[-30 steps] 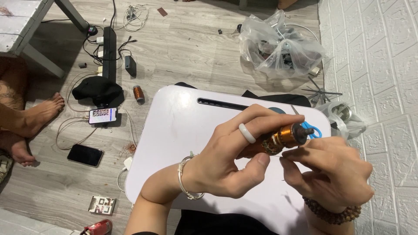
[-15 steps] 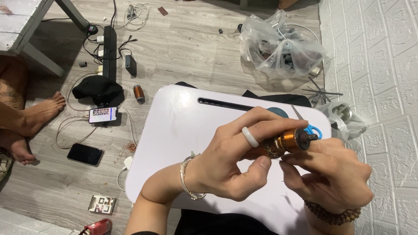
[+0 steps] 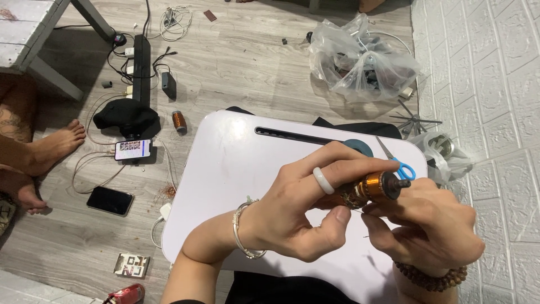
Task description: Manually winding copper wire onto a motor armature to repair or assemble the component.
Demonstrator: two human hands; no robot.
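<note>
Left hand: curled around a small motor rotor wound with copper wire, fingers wrapped over its near end, thumb pressed up from below; white ring on one finger, silver bracelet at the wrist. Not open, closed in a grasp on the rotor. Right hand: fingers bent, cupped beneath and just beside the far end of the rotor, fingertips touching a thin wire that trails off the winding; bead bracelet at the wrist. Closed in a pinch on that wire, as far as can be told, with part of the grip hidden behind the left thumb. Rotor held above the right part of a white lap table, its dark shaft pointing right toward blue-handled scissors lying on the table top. On the wooden floor to the left: a second copper coil, a lit phone, a dark phone, a black power strip. Farther back, clear plastic bags with parts inside. At the left edge, another person's bare foot.
</note>
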